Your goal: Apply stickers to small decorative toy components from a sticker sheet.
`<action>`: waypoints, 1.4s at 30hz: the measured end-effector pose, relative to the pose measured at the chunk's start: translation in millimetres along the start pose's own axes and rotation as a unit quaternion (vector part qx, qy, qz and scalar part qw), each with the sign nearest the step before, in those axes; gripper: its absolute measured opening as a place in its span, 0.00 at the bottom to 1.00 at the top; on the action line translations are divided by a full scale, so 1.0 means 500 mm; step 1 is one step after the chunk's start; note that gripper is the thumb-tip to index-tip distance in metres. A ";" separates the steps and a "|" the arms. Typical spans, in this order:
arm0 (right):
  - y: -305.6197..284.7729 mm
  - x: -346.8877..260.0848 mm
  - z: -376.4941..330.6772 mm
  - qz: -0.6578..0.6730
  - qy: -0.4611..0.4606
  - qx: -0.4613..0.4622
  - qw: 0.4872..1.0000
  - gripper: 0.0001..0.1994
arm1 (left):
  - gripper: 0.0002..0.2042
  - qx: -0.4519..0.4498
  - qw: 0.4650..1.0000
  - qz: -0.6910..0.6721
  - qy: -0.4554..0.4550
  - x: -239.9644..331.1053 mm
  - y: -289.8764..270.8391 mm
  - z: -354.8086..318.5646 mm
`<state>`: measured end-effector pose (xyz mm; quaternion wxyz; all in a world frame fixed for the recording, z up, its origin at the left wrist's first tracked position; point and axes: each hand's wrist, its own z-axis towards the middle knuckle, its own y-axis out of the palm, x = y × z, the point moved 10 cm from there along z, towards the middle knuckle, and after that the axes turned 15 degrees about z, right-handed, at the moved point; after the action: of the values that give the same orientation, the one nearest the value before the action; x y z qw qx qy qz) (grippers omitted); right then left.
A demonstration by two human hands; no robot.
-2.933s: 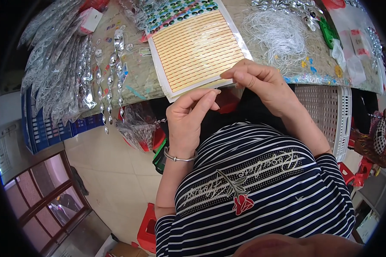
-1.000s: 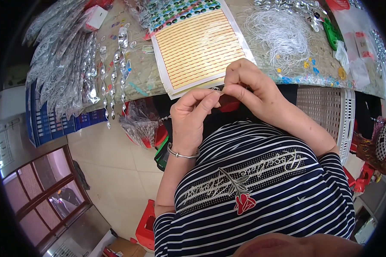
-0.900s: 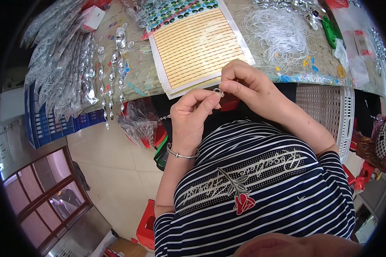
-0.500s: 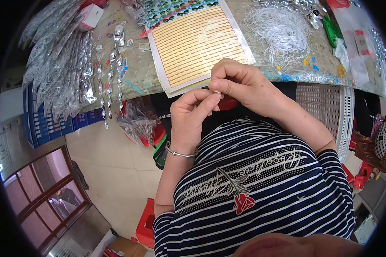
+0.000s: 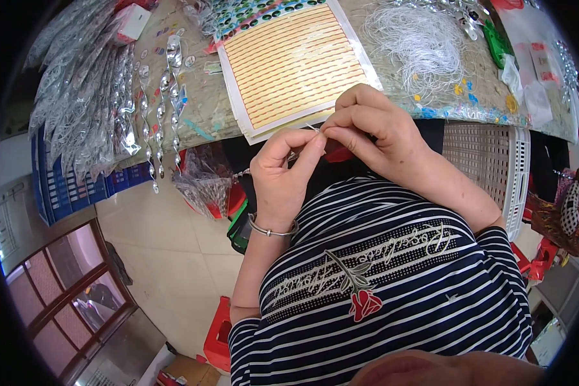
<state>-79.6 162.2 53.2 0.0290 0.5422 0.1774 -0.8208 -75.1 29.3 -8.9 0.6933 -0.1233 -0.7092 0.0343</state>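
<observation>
My left hand [image 5: 283,164] and my right hand [image 5: 383,132] meet at the fingertips, just off the table's front edge. Thumb and forefinger of the left are pinched together, and a thin whitish strand [image 5: 312,127] pokes out above them. The right thumb and forefinger close on the same spot, its other fingers curled above; what lies between their tips is too small to make out. A short bit of silvery twisted strip [image 5: 241,172] shows beside my left hand. Beyond the hands lies a sheet with yellow rows and wavy red lines [image 5: 296,71].
A heap of white string [image 5: 421,48] lies right of the sheet. Silver twisted strips [image 5: 162,96] and bundled clear-wrapped pieces [image 5: 83,96] hang over the table's left edge. A green tool [image 5: 497,44] lies far right. Below stand a white basket [image 5: 518,174] and a red stool [image 5: 217,338].
My right hand has turned slightly, its fingers lifting and shifting right. The fingertips stay together, and the whitish strand now sticks up above the left ones.
</observation>
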 end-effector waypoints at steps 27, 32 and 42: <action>0.037 0.122 -0.032 0.336 0.265 0.051 0.903 0.03 | 0.06 -0.023 0.981 -0.167 -0.092 -0.046 0.011 -0.007; 0.048 0.137 -0.047 0.391 0.320 0.049 0.861 0.05 | 0.06 -0.015 0.987 -0.138 -0.075 -0.040 0.007 -0.005; 0.047 0.131 -0.049 0.325 0.313 0.015 0.892 0.08 | 0.05 -0.003 0.994 -0.085 -0.074 -0.032 0.001 -0.003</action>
<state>-79.3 157.9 -20.6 0.2293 0.7986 -0.0213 -0.5561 -73.2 26.0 -24.6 0.6387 -0.0620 -0.7667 -0.0178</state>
